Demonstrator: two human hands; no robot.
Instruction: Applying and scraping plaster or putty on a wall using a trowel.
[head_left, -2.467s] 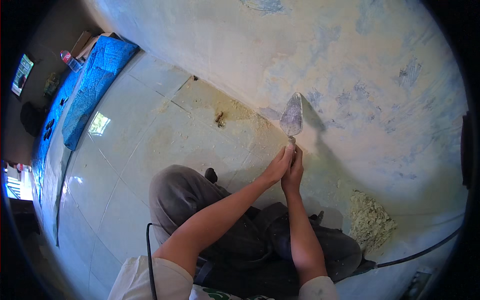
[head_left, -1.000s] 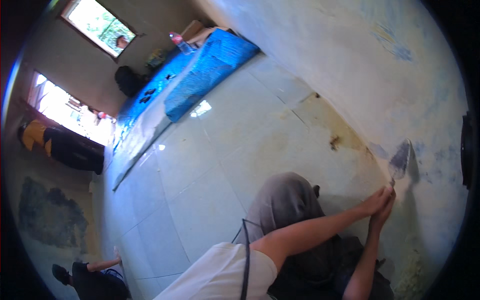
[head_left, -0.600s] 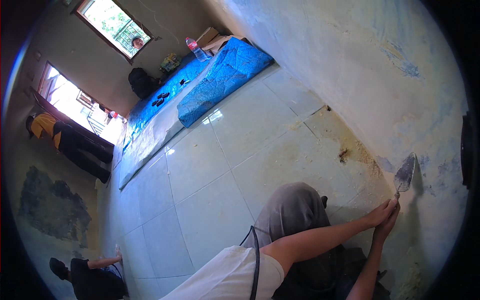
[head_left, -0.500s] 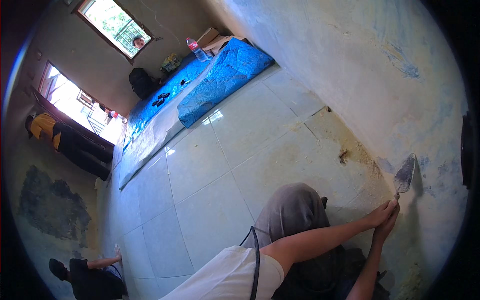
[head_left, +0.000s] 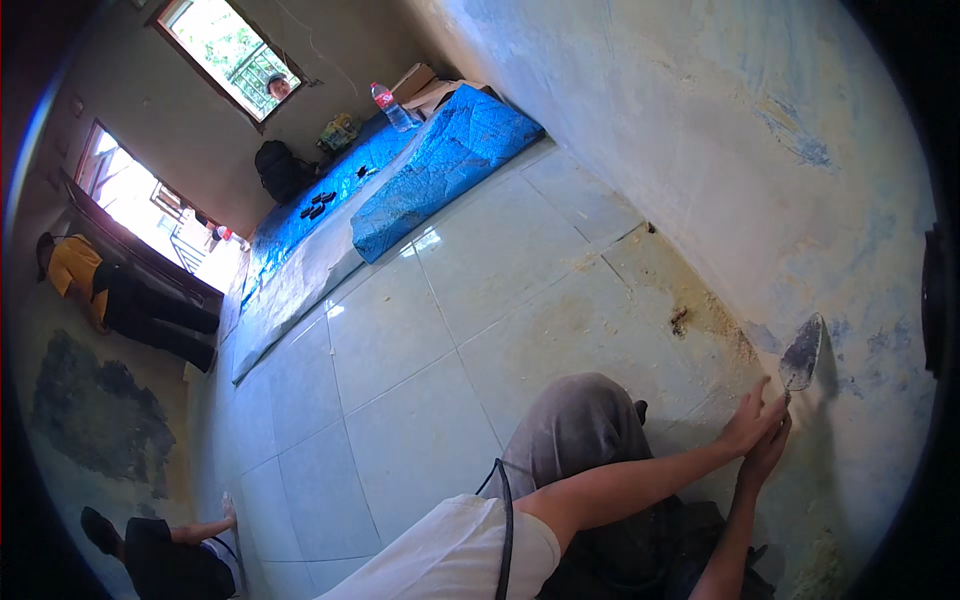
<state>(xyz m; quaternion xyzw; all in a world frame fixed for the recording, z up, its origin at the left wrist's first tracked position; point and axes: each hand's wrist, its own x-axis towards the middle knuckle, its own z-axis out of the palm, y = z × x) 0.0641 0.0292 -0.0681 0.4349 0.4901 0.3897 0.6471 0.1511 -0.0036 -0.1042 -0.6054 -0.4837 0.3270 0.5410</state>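
A small pointed trowel [head_left: 802, 355] stands with its metal blade up against the wall at the lower right, its handle mostly hidden by fingers. My right hand [head_left: 766, 452] is closed round that handle. Beside it, my left hand [head_left: 745, 424] lies against the right hand and the handle's upper end, its fingers stretched and apart. The painted wall [head_left: 690, 110] shows blue and yellowish patches around the blade. My bent knee [head_left: 585, 425] in grey trousers is just left of both hands.
Crumbs and dirt [head_left: 680, 320] line the tiled floor [head_left: 400, 370] along the wall. A blue sheet [head_left: 440, 170] with a plastic bottle [head_left: 393, 105] lies farther off, near a black backpack [head_left: 280, 170]. Two people, one in a yellow top [head_left: 78, 270] and one in black [head_left: 175, 560], are at left.
My left hand's fingers have loosened from around the trowel handle and spread out. The trowel stays against the wall in my right hand; the view has shifted slightly.
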